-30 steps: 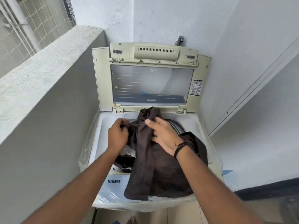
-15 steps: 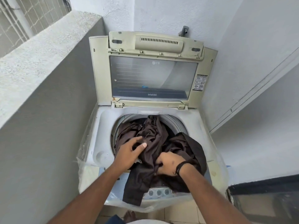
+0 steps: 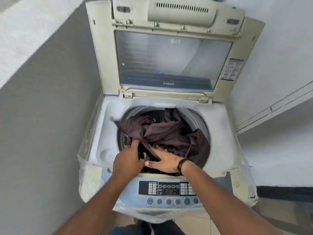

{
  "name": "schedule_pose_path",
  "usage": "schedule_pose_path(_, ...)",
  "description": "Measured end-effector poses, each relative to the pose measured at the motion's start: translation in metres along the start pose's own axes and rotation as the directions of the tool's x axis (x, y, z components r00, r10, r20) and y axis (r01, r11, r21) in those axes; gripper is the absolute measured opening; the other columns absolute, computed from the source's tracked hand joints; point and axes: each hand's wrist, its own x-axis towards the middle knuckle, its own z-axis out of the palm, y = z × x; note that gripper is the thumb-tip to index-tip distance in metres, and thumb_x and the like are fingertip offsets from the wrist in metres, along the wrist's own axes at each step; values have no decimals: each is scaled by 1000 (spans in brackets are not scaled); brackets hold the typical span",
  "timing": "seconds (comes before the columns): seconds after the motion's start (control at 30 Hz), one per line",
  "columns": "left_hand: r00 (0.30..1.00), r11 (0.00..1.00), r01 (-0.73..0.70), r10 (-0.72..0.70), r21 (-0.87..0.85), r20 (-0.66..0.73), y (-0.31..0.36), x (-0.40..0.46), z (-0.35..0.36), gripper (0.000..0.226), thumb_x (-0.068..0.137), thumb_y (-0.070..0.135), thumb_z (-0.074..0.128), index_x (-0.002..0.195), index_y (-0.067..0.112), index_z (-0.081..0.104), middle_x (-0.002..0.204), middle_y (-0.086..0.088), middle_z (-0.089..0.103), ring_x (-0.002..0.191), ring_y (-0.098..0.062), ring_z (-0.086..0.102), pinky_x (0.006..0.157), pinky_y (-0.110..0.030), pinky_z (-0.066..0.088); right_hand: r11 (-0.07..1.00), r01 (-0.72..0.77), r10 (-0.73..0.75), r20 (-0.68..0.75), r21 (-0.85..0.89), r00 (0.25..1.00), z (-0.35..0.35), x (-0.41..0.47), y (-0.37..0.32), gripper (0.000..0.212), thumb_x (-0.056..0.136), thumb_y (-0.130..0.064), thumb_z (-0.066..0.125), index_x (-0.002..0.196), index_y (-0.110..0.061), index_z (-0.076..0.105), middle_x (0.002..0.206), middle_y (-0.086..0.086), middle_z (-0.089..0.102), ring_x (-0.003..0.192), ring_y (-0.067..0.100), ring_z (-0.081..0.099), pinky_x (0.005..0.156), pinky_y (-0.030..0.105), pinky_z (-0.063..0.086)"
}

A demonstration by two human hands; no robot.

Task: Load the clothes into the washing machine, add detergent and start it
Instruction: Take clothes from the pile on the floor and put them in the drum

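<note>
Dark brown clothes (image 3: 162, 133) fill the drum of the top-loading washing machine (image 3: 220, 133), and one corner flaps over the drum's left rim. My left hand (image 3: 127, 161) reaches into the drum's near left side, its fingertips pushed into the cloth. Beside it, my right hand (image 3: 163, 161) lies flat with fingers spread, pressing the cloth down; a black band sits on that wrist. The lid (image 3: 169, 56) stands upright and open behind the drum.
The control panel (image 3: 169, 190) with a row of round buttons runs along the machine's front, partly under my forearms. Clear plastic sheeting (image 3: 84, 160) wraps the machine's sides. A grey concrete wall (image 3: 42, 116) stands close on the left, a white wall (image 3: 279, 65) on the right.
The brown garment that hung over the front panel has been pushed into the drum. Both hands moved down into the opening, and the camera leaned closer over the machine.
</note>
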Motion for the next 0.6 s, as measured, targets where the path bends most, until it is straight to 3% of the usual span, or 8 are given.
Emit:
schedule_pose_path(0.1,991,986,-22,0,163,134,12,5,-6,45,82,27,65,119,20,41,99,-6,62,93,-34,64,70,-36,50,981,-118,149,205,-157,967,13,13,4,87,89,-62,53,158,-36,5,166,8,13,152,24,12,123,36,14)
schedule_pose_path(0.2,985,978,-61,26,201,168,10,22,-4,55,80,22,69,125,20,38,107,-8,61,98,-37,63,69,-36,45,977,-45,72,123,-210,990,-11,9,-6,51,96,-38,57,144,-22,48,146,7,52,133,27,48,104,30,38)
schedule_pose_path(0.27,982,998,-42,33,47,185,8,37,-4,60,76,15,68,128,24,39,110,-8,62,99,-35,64,75,-38,51,979,-52,52,-7,-198,999,-29,5,1,20,96,-33,59,110,-21,68,118,8,69,113,30,61,91,32,46)
schedule_pose_path(0.33,992,964,56,-25,-258,122,14,54,-5,61,74,10,70,128,28,46,104,-1,68,93,-27,67,78,-40,56,989,-98,75,-196,-111,978,-45,-2,9,17,93,-39,61,87,-23,65,94,5,70,94,29,66,80,34,51)
schedule_pose_path(0.43,985,756,85,-162,-649,-60,33,84,-3,60,79,7,70,130,30,51,98,5,68,91,-16,69,77,-37,58,976,-92,191,-579,197,793,-66,-15,14,30,91,-48,61,112,-28,63,80,-3,69,76,17,66,70,32,53)
schedule_pose_path(0.5,981,525,43,-182,-850,-63,51,103,1,65,83,12,73,139,34,46,113,2,64,106,-11,65,86,-30,55,924,2,276,-671,381,689,-73,-20,13,43,91,-48,62,128,-27,56,72,-6,65,69,6,62,66,26,49)
schedule_pose_path(0.57,986,254,86,-161,-963,45,67,115,6,70,93,14,69,151,30,34,131,-2,53,119,-11,57,93,-25,50,918,81,220,-670,388,709,-69,-23,13,63,87,-52,65,143,-32,42,89,-9,67,82,0,62,74,19,50)
schedule_pose_path(0.6,988,223,92,-144,-970,61,68,120,12,70,96,14,65,154,28,29,139,-3,48,126,-12,52,98,-25,47,936,111,139,-640,334,756,-64,-21,18,75,84,-55,66,148,-37,33,111,-7,65,100,1,61,88,22,50)
